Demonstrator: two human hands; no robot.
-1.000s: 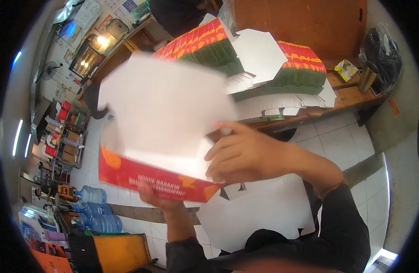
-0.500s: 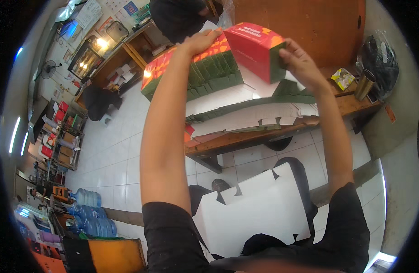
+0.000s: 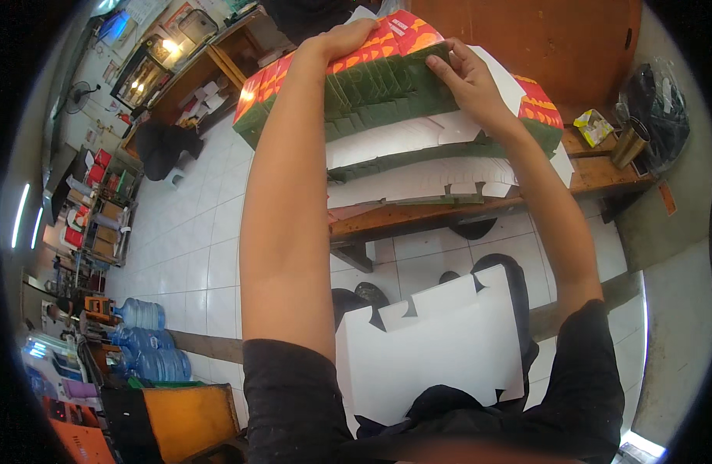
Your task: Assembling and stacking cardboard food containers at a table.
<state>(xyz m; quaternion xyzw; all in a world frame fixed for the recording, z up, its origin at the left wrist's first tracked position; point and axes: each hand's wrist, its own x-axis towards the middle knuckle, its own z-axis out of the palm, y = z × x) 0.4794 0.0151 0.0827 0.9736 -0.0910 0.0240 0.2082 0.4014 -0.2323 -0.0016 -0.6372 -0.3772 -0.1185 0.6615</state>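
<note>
A row of red-and-orange folded cartons (image 3: 356, 91) with green side flaps stands nested together at the top centre. My left hand (image 3: 348, 40) lies over its top, the fingers curled at the far edge and partly hidden. At the row's right end, my right hand (image 3: 470, 83) pinches the last carton, thumb on the green flap and fingers behind. Underneath lie stacked flat carton sheets (image 3: 418, 179), white inside with green edges. Across my lap rests a white cardboard sheet (image 3: 433, 340) with notched edges.
The stacks rest on a wooden bench (image 3: 356, 230). To the right are a yellow packet (image 3: 593, 127), a metal tumbler (image 3: 629, 145) and a black plastic bag (image 3: 656, 116). A wooden panel (image 3: 534, 42) stands behind. Blue water jugs (image 3: 151, 348) stand at lower left.
My right hand has moved left, and the red carton it held apart at an angle now sits against the row's end. Another patterned stack shows behind my right wrist. My left hand stays on the row.
</note>
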